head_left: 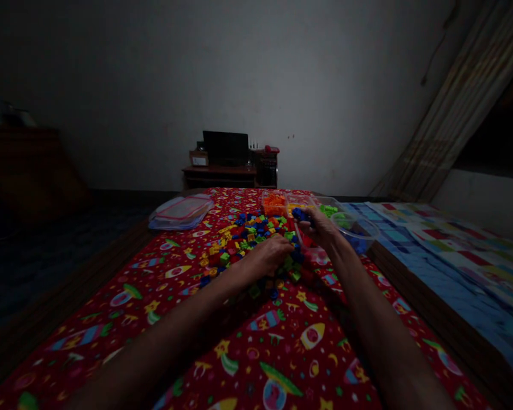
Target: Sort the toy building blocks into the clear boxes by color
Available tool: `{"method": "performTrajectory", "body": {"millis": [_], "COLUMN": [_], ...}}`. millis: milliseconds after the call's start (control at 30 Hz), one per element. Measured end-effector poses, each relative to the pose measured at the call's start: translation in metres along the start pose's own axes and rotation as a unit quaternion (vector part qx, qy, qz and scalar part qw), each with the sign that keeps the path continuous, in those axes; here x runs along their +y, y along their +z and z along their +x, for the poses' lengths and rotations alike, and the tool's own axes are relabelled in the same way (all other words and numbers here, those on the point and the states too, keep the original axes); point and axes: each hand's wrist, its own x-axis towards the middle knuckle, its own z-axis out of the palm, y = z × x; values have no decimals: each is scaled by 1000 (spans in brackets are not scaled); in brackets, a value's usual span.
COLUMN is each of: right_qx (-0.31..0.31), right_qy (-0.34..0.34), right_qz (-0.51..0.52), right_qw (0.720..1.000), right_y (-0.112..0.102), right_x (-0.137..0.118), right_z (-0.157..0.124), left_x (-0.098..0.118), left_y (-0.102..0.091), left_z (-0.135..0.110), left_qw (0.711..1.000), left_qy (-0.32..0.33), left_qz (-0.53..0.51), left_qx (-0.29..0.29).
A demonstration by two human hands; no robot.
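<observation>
A pile of toy building bricks point(244, 238) in yellow, green, blue, red and orange is spread on a red patterned cloth point(162, 296). My left hand point(270, 255) reaches into the pile's right side with its fingers curled down; whatever they hold is hidden. Blue bricks point(300, 214) are gripped in my right hand point(321, 229), raised just right of the pile and beside the clear containers. Orange bricks point(274, 203) fill one container, and green bricks point(328, 210) lie in another. Behind my right wrist stands a clear tub point(370, 229) with blue bricks low inside it.
Several stacked clear lids point(182, 210) lie at the table's far left. To the right is a bed with a checked cover point(410, 256). A low cabinet point(220, 173) with a black screen point(226, 148) stands against the wall, and a curtain point(440, 131) hangs at right.
</observation>
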Motion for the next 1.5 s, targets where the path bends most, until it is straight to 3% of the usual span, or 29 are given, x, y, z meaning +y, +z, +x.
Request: {"method": "performTrajectory", "body": {"millis": [133,300,400,500,633,900,967,1067,1167,1300,1400,1500], "right_qx": [-25,-8,11,21,1,-101,-75,45,213,398,413,386], "right_qy": [0,6,9,13,52,64,38,-39,-130,-176,-176,-151], "right_qz": [92,68,39,12,-41,-124,-151,-206,-304,-475,-565,-617], "right_qw": [995,998,999,1000,998,985,985,977,919,765,692,669], "right_y": [-5,-7,-8,-7,2,14,9,-9,-41,-98,-130,-142], "right_x": [-3,0,3,9,23,41,33,10,-17,-32,-24,-15], "right_z": [-1,0,1,2,3,5,5,3,0,0,1,1], "left_x": [10,1,-13,-22,-16,-8,-10,-13,-16,-19,-22,-23], "left_y": [23,34,20,-8,-36,-29,-30,-40,-54,-68,-71,-64], "left_z": [27,25,18,11,7,10,10,8,3,-6,-9,-7], "left_qw": [990,988,984,962,936,954,949,941,935,928,930,938], "left_qy": [-90,-136,-160,-216,-252,-211,-221,-236,-254,-268,-267,-256], "left_qz": [94,68,15,-64,-148,-86,-101,-107,-98,-75,-67,-60], "left_qx": [-50,-6,73,153,198,196,199,219,227,246,244,228]}}
